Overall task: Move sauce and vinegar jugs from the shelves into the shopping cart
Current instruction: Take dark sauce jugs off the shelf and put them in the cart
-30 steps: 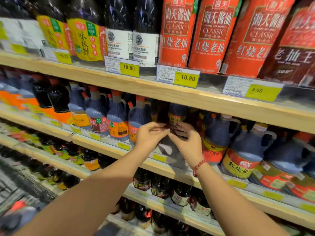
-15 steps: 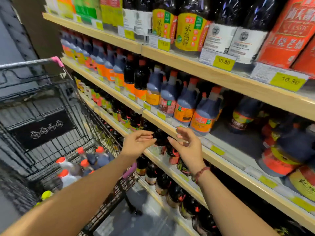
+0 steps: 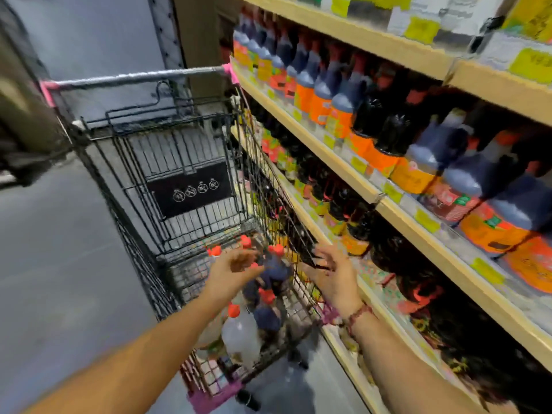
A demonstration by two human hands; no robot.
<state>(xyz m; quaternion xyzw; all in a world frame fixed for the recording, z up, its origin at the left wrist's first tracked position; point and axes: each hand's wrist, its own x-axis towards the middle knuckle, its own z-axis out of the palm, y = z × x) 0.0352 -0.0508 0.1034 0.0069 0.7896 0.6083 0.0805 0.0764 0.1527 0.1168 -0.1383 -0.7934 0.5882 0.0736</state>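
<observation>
No jug is held by the left hand (image 3: 236, 268) or right hand (image 3: 331, 274), both spread empty above the shopping cart (image 3: 140, 76) at lower centre, so a reach to the shelves (image 3: 373, 40) at right is judged next.

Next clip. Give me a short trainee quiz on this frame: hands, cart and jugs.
1. True or false: the left hand grips a jug.
2. In the picture, where does the shopping cart stand relative to the shelves? A) to their left B) to their right C) behind the person
3. Fill in: the pale jug in the cart has a ___ cap.

Key: 1 false, the left hand and the right hand are both open and hold nothing; 2 A; 3 orange-red.
</observation>
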